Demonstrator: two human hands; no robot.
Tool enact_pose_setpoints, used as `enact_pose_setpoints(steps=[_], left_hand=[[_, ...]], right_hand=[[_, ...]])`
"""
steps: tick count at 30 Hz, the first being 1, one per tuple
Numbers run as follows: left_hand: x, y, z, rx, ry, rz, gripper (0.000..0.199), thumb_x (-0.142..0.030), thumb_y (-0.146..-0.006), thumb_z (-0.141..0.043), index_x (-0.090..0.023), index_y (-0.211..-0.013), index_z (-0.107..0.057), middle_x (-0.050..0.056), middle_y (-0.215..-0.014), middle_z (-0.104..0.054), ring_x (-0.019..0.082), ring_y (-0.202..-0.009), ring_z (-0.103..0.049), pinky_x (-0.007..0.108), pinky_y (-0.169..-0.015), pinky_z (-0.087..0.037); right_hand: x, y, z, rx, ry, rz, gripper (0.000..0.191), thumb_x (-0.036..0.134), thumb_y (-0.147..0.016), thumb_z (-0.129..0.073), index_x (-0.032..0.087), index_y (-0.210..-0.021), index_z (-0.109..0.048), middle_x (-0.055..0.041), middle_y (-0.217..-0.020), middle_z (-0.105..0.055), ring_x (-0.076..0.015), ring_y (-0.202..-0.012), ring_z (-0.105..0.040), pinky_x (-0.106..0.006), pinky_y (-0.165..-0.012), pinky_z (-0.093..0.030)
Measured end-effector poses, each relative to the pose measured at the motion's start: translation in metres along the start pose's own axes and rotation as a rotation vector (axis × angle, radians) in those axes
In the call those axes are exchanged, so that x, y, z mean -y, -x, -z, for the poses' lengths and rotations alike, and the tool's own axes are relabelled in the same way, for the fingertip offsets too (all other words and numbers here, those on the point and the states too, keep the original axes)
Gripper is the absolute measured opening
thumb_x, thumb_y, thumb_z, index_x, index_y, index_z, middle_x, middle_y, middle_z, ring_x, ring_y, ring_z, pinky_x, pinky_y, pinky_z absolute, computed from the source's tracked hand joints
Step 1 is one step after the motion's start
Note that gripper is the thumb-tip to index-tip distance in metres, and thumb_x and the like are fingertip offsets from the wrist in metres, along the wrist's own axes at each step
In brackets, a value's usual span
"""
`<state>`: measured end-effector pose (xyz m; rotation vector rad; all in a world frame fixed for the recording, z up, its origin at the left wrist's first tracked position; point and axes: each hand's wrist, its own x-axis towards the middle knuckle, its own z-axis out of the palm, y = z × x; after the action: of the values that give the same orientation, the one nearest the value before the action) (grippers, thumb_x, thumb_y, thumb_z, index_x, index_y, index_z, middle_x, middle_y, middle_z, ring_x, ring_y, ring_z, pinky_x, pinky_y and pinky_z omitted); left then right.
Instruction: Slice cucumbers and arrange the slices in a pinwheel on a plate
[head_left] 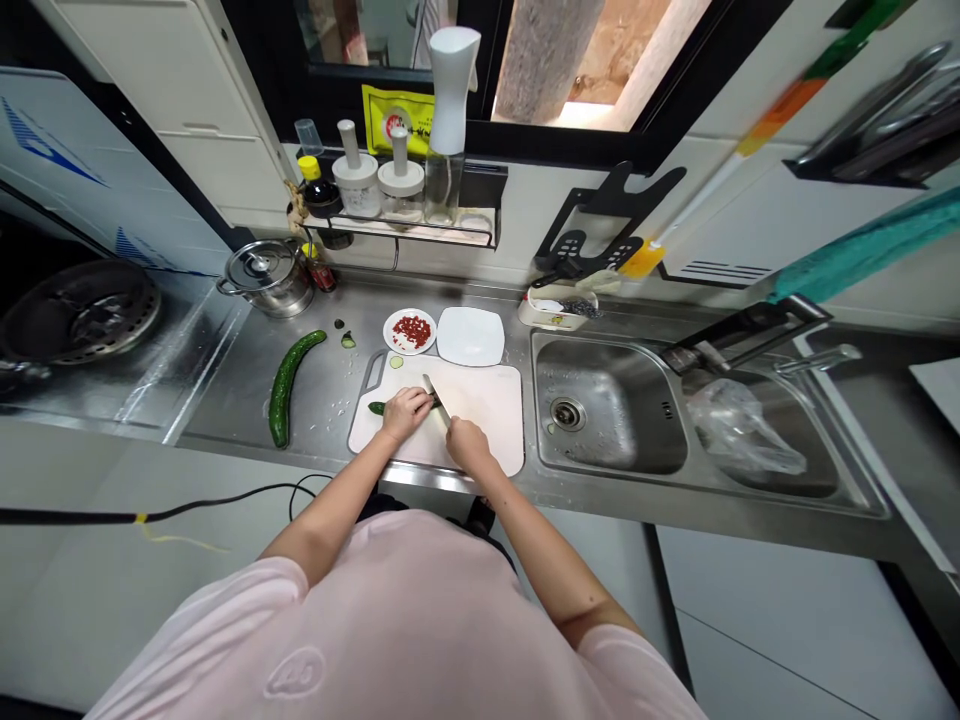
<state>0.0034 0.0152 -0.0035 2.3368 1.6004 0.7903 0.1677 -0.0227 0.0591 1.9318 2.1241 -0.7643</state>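
My left hand (407, 413) is closed over a piece of cucumber (376, 408) lying on the white cutting board (487, 400). The cucumber's left end sticks out beside the hand. In my right hand (468, 443) is a knife (436, 400), its handle hidden by the fingers. The blade points away from me and meets the cucumber's right end, just beside my left fingers. A pale green cucumber slice (396, 362) rests near the board's top left corner, by the grey handle.
A whole cucumber (289, 385) lies left of the board, near some green scraps (347, 341). Behind the board stand a plate of chopped red pieces (412, 331) and a white square plate (471, 336). A sink (607, 400) is at the right; a lidded pot (268, 278) stands back left.
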Motion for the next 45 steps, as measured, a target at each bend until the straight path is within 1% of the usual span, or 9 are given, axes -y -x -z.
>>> enact_pose_setpoints(steps=[6, 12, 20, 24, 33, 39, 45], left_hand=[[0.000, 0.000, 0.001, 0.003, -0.005, 0.000, 0.020, -0.031, -0.089, -0.049, -0.025, -0.092, -0.068, 0.004, -0.096, -0.064, 0.015, -0.089, -0.055, 0.028, -0.077, -0.042], [-0.001, 0.000, 0.002, -0.002, 0.006, -0.001, 0.021, -0.031, -0.089, -0.049, -0.024, -0.092, -0.069, 0.004, -0.096, -0.065, 0.015, -0.089, -0.055, 0.028, -0.077, -0.043], [-0.002, 0.000, 0.002, -0.004, 0.005, 0.009, 0.021, -0.032, -0.089, -0.049, -0.024, -0.090, -0.069, 0.004, -0.095, -0.065, 0.015, -0.087, -0.055, 0.028, -0.075, -0.043], [-0.002, 0.000, 0.002, -0.004, 0.009, 0.011, 0.021, -0.032, -0.089, -0.049, -0.025, -0.090, -0.068, 0.003, -0.095, -0.065, 0.015, -0.088, -0.055, 0.028, -0.075, -0.042], [-0.002, -0.001, 0.003, 0.011, 0.011, 0.004, 0.021, -0.031, -0.089, -0.049, -0.024, -0.091, -0.068, 0.004, -0.097, -0.065, 0.015, -0.089, -0.055, 0.028, -0.078, -0.043], [-0.003, -0.001, 0.003, 0.010, 0.014, 0.009, 0.021, -0.031, -0.089, -0.048, -0.024, -0.091, -0.068, 0.004, -0.097, -0.065, 0.015, -0.090, -0.056, 0.028, -0.078, -0.043], [-0.003, -0.001, 0.003, 0.003, 0.016, 0.010, 0.021, -0.031, -0.089, -0.048, -0.024, -0.091, -0.068, 0.004, -0.097, -0.065, 0.015, -0.090, -0.056, 0.028, -0.078, -0.043]], right_hand=[[0.005, -0.009, 0.002, -0.015, 0.003, 0.017, 0.026, 0.011, -0.087, -0.036, 0.013, -0.101, -0.058, -0.0136, -0.095, -0.066, -0.0216, -0.090, -0.064, -0.027, -0.071, -0.044], [0.011, -0.015, 0.005, -0.020, -0.004, 0.009, 0.028, 0.009, -0.086, -0.036, 0.013, -0.103, -0.058, -0.0134, -0.098, -0.066, -0.0211, -0.091, -0.063, -0.027, -0.073, -0.044], [0.001, 0.002, 0.003, 0.017, -0.009, -0.020, 0.026, 0.016, -0.091, -0.035, 0.013, -0.106, -0.057, -0.0147, -0.097, -0.066, -0.0213, -0.092, -0.063, -0.027, -0.074, -0.043], [-0.001, 0.005, 0.000, 0.028, 0.000, -0.018, 0.025, 0.015, -0.090, -0.036, 0.014, -0.105, -0.057, -0.0144, -0.097, -0.066, -0.0218, -0.092, -0.063, -0.028, -0.074, -0.043], [0.004, -0.007, 0.002, 0.023, 0.004, 0.007, 0.026, 0.011, -0.089, -0.036, 0.013, -0.104, -0.057, -0.0140, -0.100, -0.065, -0.0211, -0.094, -0.063, -0.027, -0.075, -0.043], [0.009, -0.014, 0.003, 0.015, -0.001, 0.005, 0.026, 0.008, -0.088, -0.037, 0.013, -0.104, -0.057, -0.0136, -0.100, -0.066, -0.0203, -0.094, -0.063, -0.026, -0.074, -0.043], [0.008, -0.015, -0.001, 0.008, -0.001, -0.004, 0.027, 0.009, -0.088, -0.035, 0.013, -0.105, -0.056, -0.0138, -0.099, -0.066, -0.0212, -0.095, -0.063, -0.028, -0.075, -0.044]])
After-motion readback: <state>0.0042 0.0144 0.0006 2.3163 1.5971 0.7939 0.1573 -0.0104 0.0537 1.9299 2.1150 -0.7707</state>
